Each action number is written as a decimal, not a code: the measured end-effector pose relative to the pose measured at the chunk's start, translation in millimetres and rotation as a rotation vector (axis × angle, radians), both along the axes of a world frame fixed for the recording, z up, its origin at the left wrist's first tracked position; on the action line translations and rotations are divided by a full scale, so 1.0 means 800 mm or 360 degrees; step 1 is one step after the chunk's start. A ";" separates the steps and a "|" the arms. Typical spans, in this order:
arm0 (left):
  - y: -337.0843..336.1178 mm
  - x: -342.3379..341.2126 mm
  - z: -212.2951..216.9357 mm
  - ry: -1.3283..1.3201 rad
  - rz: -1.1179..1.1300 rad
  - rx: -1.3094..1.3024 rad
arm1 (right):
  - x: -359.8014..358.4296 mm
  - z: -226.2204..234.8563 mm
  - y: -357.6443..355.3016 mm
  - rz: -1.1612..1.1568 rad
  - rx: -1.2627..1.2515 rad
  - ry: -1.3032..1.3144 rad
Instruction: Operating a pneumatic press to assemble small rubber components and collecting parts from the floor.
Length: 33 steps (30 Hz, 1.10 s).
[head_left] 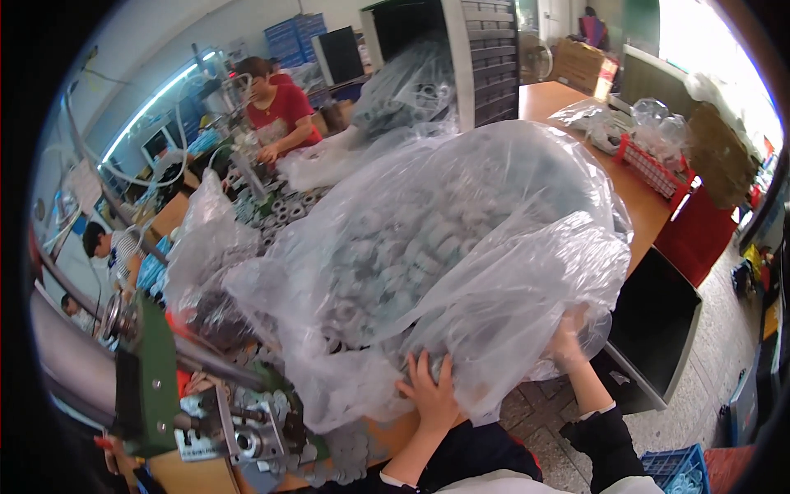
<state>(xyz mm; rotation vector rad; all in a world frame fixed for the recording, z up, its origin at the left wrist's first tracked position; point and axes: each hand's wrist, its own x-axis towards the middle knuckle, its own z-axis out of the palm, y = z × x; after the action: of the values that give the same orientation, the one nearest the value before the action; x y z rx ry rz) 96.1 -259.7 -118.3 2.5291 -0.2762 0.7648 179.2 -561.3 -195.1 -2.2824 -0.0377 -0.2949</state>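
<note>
A large clear plastic bag [461,247] full of several grey ring-shaped parts fills the middle of the view, resting on the wooden workbench. My left hand [429,389] presses flat against the bag's lower front, fingers spread. My right hand [568,342] grips the bag's lower right side through the plastic. Both forearms in dark sleeves come up from the bottom edge.
A green and metal press machine [177,387] stands at the lower left with loose grey rings [346,453] around it. A smaller bag [206,239] sits left. A person in red [276,111] works at the far end. A red basket [654,169] and an open dark drawer [654,325] lie right.
</note>
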 end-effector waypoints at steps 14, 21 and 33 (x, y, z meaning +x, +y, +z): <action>0.042 -0.102 -0.009 0.0326 -0.0476 0.0267 | -0.178 0.051 0.113 0.0186 0.0466 -0.0067; 0.047 -0.087 0.044 0.0394 -0.0950 0.0302 | -0.091 -0.106 0.083 0.0118 -0.0968 -0.0475; 0.039 -0.077 -0.004 0.0357 -0.0607 0.0356 | -0.184 0.062 0.084 -0.0045 0.0142 -0.0255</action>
<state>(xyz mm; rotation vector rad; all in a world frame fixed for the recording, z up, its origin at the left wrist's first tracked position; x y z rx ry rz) 34.3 -228.1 -121.8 2.6204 -0.7751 0.3132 32.3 -494.3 -145.7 -2.1683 -0.0733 -0.4843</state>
